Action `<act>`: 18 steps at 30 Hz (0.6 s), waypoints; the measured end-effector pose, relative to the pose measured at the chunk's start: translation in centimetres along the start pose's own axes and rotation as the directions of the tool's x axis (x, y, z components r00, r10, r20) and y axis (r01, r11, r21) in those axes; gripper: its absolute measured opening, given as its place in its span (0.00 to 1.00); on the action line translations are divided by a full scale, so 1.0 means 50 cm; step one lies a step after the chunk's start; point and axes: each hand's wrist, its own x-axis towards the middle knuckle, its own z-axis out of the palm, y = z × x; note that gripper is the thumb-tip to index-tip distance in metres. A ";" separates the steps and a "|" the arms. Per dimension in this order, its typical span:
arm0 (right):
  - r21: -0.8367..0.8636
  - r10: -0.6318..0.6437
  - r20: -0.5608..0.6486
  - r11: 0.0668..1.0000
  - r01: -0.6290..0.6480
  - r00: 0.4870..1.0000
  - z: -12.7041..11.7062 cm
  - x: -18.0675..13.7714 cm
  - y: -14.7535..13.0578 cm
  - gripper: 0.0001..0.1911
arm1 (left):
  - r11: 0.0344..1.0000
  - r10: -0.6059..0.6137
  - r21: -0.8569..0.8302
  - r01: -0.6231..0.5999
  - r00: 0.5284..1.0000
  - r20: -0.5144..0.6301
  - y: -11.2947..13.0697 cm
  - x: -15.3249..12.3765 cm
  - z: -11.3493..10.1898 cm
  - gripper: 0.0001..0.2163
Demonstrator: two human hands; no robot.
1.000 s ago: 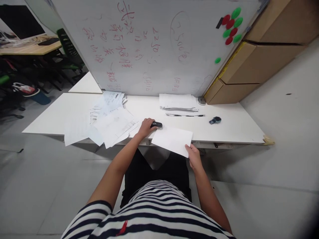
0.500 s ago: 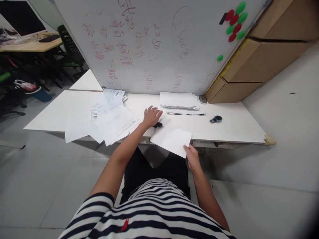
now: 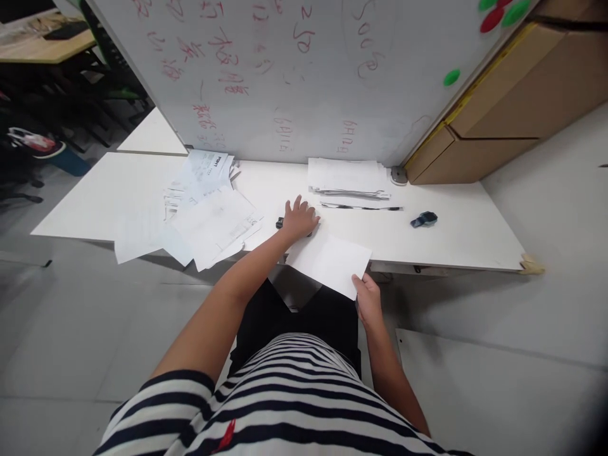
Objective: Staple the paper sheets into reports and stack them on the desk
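right grip point(image 3: 368, 300) pinches white sheet point(image 3: 329, 261) extending leftward

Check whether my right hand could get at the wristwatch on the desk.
Probably yes: the wristwatch lies uncovered on the desk, with no object visible between it and your right hand, though that hand holds white paper.

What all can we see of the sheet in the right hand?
The sheet is white, four-cornered, paper by its look, with no print visible on its upper face. It looks flat and lies askew, its near part jutting past the desk edge. The right hand grips it near its closest corner, thumb on top. Its far-left part reaches the left hand; contact there is unclear.
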 end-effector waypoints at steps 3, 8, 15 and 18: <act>0.010 -0.001 -0.009 1.000 0.001 1.000 0.002 0.001 0.001 0.19 | 1.000 -0.009 0.002 0.009 1.000 0.023 -0.001 0.003 0.003 0.23; 0.015 -0.002 -0.016 1.000 0.002 1.000 0.005 -0.005 -0.006 0.19 | 1.000 -0.017 -0.015 0.017 1.000 0.009 -0.004 0.001 0.001 0.25; -0.007 -0.022 -0.001 1.000 0.022 1.000 0.009 -0.011 -0.001 0.21 | 0.994 -0.057 -0.095 0.056 0.998 -0.003 -0.015 0.003 -0.008 0.25; -0.011 -0.052 0.021 0.999 0.052 0.998 0.013 -0.012 0.001 0.20 | 0.971 -0.090 -0.221 0.086 0.996 -0.009 -0.018 0.005 -0.022 0.23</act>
